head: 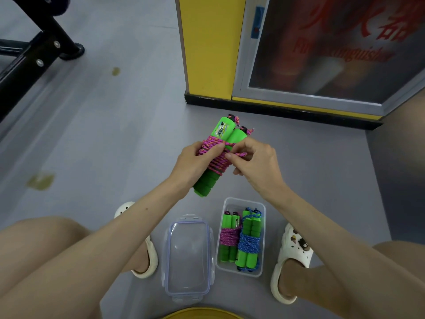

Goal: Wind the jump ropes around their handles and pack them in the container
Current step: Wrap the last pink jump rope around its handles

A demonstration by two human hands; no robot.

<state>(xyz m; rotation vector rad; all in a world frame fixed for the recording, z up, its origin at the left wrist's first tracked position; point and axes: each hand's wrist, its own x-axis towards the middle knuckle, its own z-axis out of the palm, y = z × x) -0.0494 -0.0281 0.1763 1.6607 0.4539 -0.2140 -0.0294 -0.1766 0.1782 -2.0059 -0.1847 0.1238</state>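
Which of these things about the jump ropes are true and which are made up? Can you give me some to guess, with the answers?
1. The left hand grips the held jump rope, whose green handles are wound with pink cord. True.
2. The container is empty. False: it holds a pink bundle and a blue bundle, side by side.
3. The lid is snapped onto the container. False: it lies on the floor beside the container.
4. The right hand pinches the loose end of the pink cord. True.
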